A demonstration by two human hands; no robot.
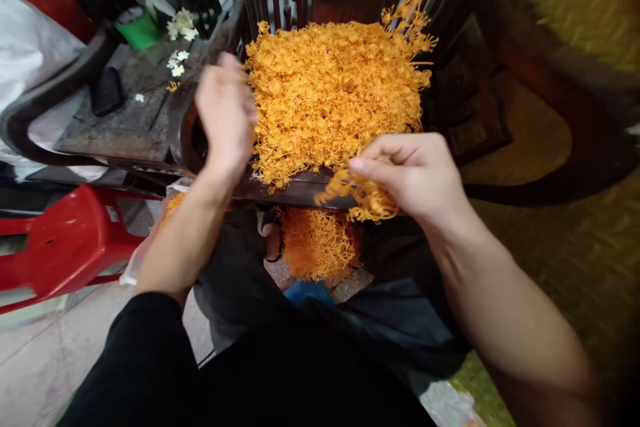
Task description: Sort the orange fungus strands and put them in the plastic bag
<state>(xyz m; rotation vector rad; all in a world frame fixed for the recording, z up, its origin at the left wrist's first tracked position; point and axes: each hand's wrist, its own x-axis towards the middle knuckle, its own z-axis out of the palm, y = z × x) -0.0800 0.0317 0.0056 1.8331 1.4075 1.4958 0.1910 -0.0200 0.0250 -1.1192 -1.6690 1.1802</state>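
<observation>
A thick pile of orange, stringy, branching sprigs covers the dark carved wooden seat. At its front right edge, my right hand pinches an orange sprig between thumb and fingers, and the sprig hangs down past the seat's edge. My left hand is raised at the pile's left side, beside the armrest. Its fingers are smeared by motion, so whether anything is in them does not show. Below the seat, between my legs, more orange sprigs fill a container that is mostly hidden.
On the side table to the left are a green roll of tape, white flowers and a black object. A red plastic stool stands lower left, near a whitish plastic bag. A curved wooden armrest rises at right.
</observation>
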